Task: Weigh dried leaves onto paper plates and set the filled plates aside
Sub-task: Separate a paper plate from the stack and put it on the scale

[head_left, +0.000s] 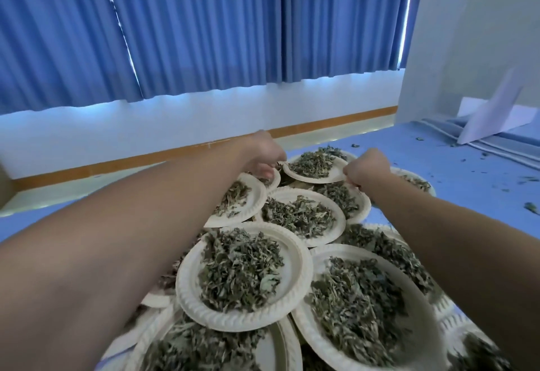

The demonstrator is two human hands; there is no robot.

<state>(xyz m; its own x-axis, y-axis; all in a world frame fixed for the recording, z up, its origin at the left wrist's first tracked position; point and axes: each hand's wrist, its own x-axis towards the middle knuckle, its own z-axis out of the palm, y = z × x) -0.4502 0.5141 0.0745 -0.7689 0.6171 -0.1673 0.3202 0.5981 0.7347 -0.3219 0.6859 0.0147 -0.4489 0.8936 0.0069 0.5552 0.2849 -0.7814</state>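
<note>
Paper plate, round, crimped rim, heaped crumbly dried leaves, left hand and right hand pinching opposite edges

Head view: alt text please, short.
The left hand and right hand grip opposite rims of a paper plate of dried leaves at the far end of a heap of overlapping filled plates. The heap lies on a blue surface, with blue curtains behind.
</note>
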